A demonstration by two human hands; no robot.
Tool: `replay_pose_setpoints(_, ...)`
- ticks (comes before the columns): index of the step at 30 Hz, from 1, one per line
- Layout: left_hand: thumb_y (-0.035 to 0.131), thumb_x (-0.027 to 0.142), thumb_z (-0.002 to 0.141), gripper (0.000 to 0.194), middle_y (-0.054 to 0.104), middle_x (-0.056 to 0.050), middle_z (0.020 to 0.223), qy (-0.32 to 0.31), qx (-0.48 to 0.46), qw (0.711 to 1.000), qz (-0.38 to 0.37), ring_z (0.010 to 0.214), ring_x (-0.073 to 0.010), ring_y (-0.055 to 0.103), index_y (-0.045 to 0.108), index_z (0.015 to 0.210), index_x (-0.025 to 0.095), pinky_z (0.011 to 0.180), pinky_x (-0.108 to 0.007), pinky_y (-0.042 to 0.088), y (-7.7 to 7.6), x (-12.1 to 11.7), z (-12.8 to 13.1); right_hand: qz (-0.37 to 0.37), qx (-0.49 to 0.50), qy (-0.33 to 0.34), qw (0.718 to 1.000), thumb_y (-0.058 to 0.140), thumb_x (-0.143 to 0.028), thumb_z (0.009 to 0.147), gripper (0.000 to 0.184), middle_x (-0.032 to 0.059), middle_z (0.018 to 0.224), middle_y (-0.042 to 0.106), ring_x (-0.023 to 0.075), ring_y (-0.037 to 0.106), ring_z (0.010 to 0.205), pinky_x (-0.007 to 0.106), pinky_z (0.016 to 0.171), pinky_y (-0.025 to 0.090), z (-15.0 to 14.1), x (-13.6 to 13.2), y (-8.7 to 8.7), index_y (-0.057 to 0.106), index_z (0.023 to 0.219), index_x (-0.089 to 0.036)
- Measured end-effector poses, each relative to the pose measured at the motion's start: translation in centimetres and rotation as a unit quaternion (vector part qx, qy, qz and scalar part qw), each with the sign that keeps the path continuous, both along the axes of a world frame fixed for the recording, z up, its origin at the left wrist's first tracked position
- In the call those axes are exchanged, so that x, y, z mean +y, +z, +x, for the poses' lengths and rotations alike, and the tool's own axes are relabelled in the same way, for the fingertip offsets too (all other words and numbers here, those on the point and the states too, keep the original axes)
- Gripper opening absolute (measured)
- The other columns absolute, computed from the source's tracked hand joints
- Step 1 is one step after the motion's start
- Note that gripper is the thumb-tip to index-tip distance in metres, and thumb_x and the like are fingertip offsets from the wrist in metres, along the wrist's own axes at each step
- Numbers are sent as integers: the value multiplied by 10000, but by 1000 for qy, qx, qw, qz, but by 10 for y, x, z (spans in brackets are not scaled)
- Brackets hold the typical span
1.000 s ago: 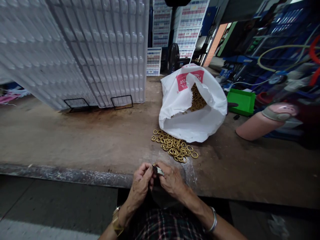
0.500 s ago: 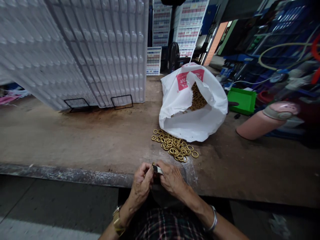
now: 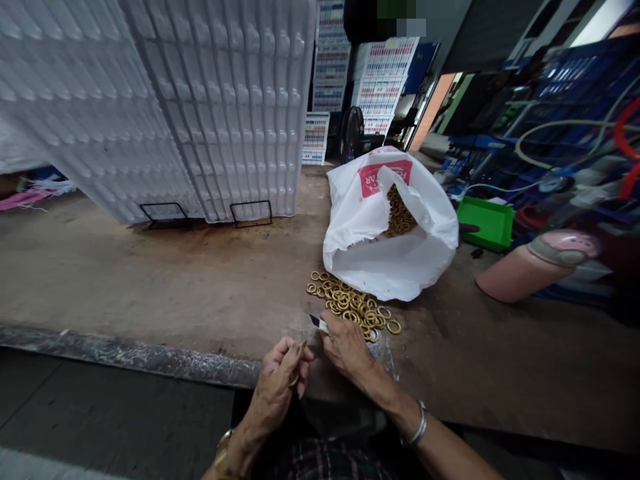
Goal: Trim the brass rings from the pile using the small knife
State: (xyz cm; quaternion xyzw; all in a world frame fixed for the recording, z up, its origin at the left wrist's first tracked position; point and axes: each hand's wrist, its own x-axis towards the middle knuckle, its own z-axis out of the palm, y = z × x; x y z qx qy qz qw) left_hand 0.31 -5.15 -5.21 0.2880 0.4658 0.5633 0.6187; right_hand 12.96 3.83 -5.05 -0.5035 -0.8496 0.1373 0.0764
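Observation:
My left hand (image 3: 280, 380) is closed at the near edge of the workbench (image 3: 150, 293), pinching a small brass ring between its fingertips. My right hand (image 3: 345, 347) is closed round a small blade (image 3: 319, 324) whose tip sticks out to the left, just short of a pile of brass rings (image 3: 353, 305). The two hands are a little apart. Behind the pile lies a white plastic bag (image 3: 395, 233) with a red label, open toward me and holding many more rings.
Tall stacks of white moulded trays (image 3: 165, 107) lean on black wire stands at the back left. A green tray (image 3: 484, 223) and a pink flask (image 3: 535, 263) lying on its side are at the right. Stacked white crates (image 3: 377, 80) and a dark fan stand behind.
My hands have come apart: the right one moved forward toward the ring pile with the blade, the left stayed near the bench edge with the ring. The view tilted up slightly.

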Motion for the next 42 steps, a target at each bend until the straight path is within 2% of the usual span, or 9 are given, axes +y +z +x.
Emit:
replay_pose_setpoints(4, 627, 445, 770, 307, 559, 4, 618, 40, -56, 997, -19, 447, -58, 395, 516, 765, 158, 394, -167, 325, -14, 6, -7, 56, -47, -8, 997, 443, -77, 748, 317, 88, 1026, 609, 196, 604, 833, 283, 666, 412, -17, 32, 13, 535, 1035, -175)
replay_pose_setpoints(7, 687, 399, 716, 313, 597, -9, 708, 59, -106, 992, -46, 470, -67, 411, 506, 844, 177, 384, -174, 331, -14, 7, -8, 67, -108, -11, 992, 438, -104, 797, 326, 123, 1075, 581, 212, 625, 830, 305, 659, 455, -37, 56, 22, 502, 1111, -163)
replay_pose_setpoints(10, 729, 369, 666, 384, 574, -7, 715, 51, -149, 985, -68, 501, -73, 431, 549, 937, 163, 399, -180, 342, -11, 6, -12, 72, -130, -18, 989, 410, -115, 836, 274, 133, 1037, 600, 231, 642, 850, 319, 670, 487, -55, 79, 25, 524, 1083, -144)
replay_pose_setpoints(16, 756, 417, 640, 333, 550, -25, 762, 65, -228, 969, -68, 625, -111, 505, 576, 742, 156, 444, -194, 360, -12, 6, -20, 49, -160, -16, 986, 384, -81, 845, 266, 163, 944, 656, 240, 648, 900, 299, 699, 501, -65, 110, 18, 616, 974, -98)
replay_pose_setpoints(22, 747, 407, 655, 366, 535, -45, 779, 58, -222, 971, -60, 631, -120, 493, 499, 615, 141, 406, -190, 335, -13, 8, -20, 32, -177, -18, 983, 373, -85, 846, 288, 176, 967, 667, 250, 657, 884, 311, 690, 503, -65, 115, 19, 636, 964, -99)
replay_pose_setpoints(32, 715, 376, 701, 332, 537, -38, 756, 47, -227, 971, -58, 601, -109, 501, 502, 626, 133, 383, -172, 360, -17, 5, -21, 22, -161, -8, 987, 399, -149, 859, 255, 172, 1034, 634, 229, 633, 914, 279, 706, 467, -59, 118, 14, 585, 1029, -109)
replay_pose_setpoints(35, 732, 367, 684, 336, 538, -34, 736, 49, -224, 972, -53, 585, -106, 500, 505, 611, 130, 371, -170, 370, -16, 6, -20, 18, -149, -6, 989, 458, -157, 824, 236, 163, 992, 650, 234, 638, 899, 279, 698, 460, -58, 118, 14, 567, 1028, -113)
replay_pose_setpoints(38, 737, 379, 675, 348, 546, -41, 734, 49, -218, 973, -49, 592, -111, 510, 517, 595, 122, 371, -174, 384, -16, 7, -20, 16, -132, 2, 991, 515, -133, 758, 290, 142, 928, 672, 243, 647, 864, 280, 680, 449, -60, 117, 15, 549, 1046, -120)
replay_pose_setpoints(42, 755, 394, 647, 376, 562, -55, 745, 51, -197, 978, -50, 620, -126, 541, 516, 577, 113, 383, -182, 402, -13, 8, -20, 20, -93, 33, 995, 465, -101, 763, 294, 138, 904, 680, 241, 639, 842, 281, 673, 414, -63, 109, 18, 566, 1038, -125)
